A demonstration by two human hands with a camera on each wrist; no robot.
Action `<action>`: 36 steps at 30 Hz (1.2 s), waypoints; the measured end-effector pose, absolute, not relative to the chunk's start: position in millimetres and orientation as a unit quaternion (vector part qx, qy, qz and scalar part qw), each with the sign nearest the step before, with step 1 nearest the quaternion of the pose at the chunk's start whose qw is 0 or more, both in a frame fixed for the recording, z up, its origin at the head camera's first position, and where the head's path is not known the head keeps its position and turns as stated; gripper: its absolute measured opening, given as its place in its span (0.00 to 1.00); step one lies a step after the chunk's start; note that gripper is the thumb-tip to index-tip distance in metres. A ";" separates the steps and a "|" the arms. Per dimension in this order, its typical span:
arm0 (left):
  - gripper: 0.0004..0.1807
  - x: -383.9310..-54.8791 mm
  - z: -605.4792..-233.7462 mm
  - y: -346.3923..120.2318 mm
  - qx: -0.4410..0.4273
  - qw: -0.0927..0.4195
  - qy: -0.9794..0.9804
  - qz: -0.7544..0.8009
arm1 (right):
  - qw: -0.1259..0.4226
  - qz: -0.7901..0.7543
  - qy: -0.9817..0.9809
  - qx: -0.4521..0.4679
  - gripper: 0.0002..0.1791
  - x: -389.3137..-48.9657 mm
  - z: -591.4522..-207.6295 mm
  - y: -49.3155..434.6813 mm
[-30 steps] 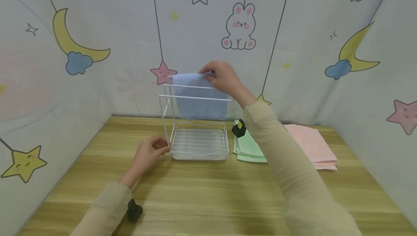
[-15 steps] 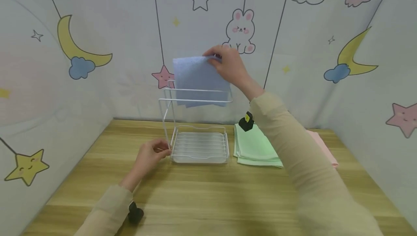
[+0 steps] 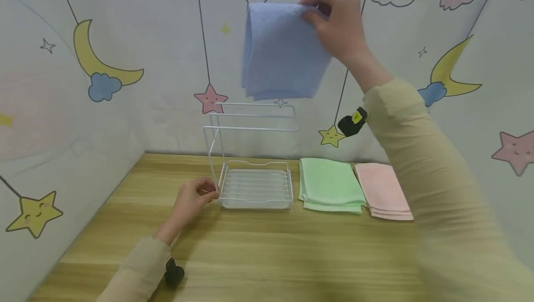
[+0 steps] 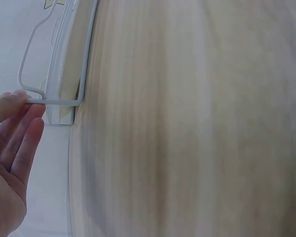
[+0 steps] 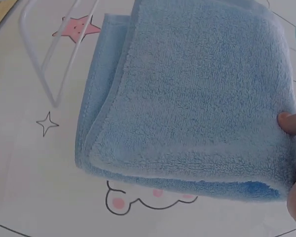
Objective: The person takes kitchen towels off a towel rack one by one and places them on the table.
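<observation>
My right hand (image 3: 340, 24) pinches the top fold of a blue towel (image 3: 285, 52), which hangs folded in the air above the rack's bars. In the right wrist view the towel (image 5: 197, 94) shows its looped terry surface, with a thumb (image 5: 290, 123) at its edge. A white wire towel rack (image 3: 250, 128) with three bare upper bars and a tray base stands on the table. Down at its left front, my left hand (image 3: 192, 202) grips the rack's wire frame between thumb and fingers; the left wrist view shows this pinch on the wire (image 4: 54, 101).
A folded green towel (image 3: 331, 184) lies right of the rack, with a folded pink towel (image 3: 384, 191) beside it, partly behind the right sleeve. The wooden table (image 3: 258, 251) ends at a patterned cloth backdrop (image 3: 167, 38) behind and at both sides.
My right hand has lifted the blue towel off the rack's rear bar, then up and to the right. My left hand has kept its grip on the rack.
</observation>
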State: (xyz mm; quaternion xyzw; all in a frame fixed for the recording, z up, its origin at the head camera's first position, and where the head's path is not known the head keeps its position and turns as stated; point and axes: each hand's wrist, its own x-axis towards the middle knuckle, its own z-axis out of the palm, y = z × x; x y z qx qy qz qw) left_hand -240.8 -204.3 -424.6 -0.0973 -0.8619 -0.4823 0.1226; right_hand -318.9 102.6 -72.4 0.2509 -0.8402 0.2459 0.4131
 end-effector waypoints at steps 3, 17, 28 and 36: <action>0.07 -241.3 -423.0 -203.3 -0.099 0.123 -0.860 -0.485 | 0.414 0.228 -0.848 0.241 0.11 -313.3 -67.5 117.2; 0.08 -240.2 -424.4 -202.9 -0.099 0.122 -0.858 -0.489 | 0.393 0.181 -0.888 0.156 0.16 -286.6 -83.5 201.5; 0.09 -244.6 -427.8 -207.1 -0.101 0.128 -0.858 -0.488 | 0.322 0.153 -0.916 0.183 0.10 -265.1 -132.4 239.2; 0.10 -243.5 -426.9 -206.7 -0.102 0.127 -0.856 -0.490 | 0.263 0.172 -0.923 0.223 0.07 -250.1 -182.9 244.7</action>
